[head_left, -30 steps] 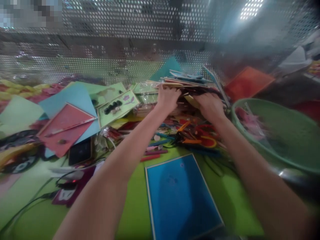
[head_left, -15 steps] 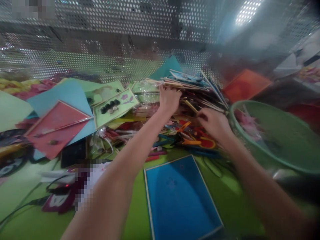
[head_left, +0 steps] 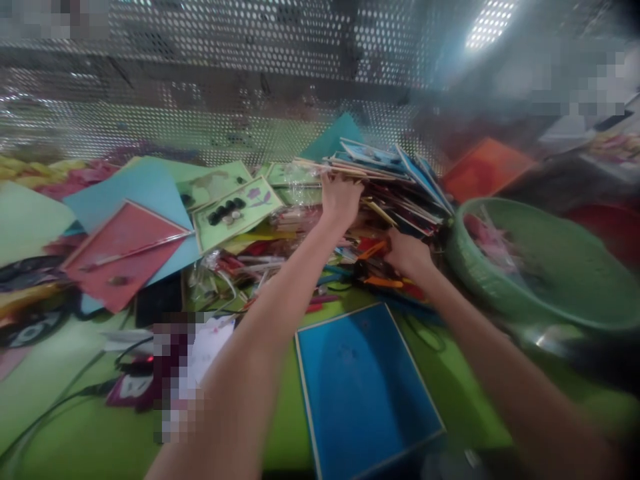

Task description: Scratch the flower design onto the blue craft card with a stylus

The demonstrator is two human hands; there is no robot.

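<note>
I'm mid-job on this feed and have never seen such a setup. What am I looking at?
There's no machine here: these are a person's bare hands, seen from one camera on their head, looking forward and down. The left hand is at the stack of thin panels; the right hand is beside an orange-handled tool. Blur hides whether either grips anything. On the green surface lie a blue panel in front and, leftward, a red panel. A green basin stands at right.

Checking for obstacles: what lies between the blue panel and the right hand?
In the head view, clutter with orange handles lies between the right hand and blue panel.
</note>
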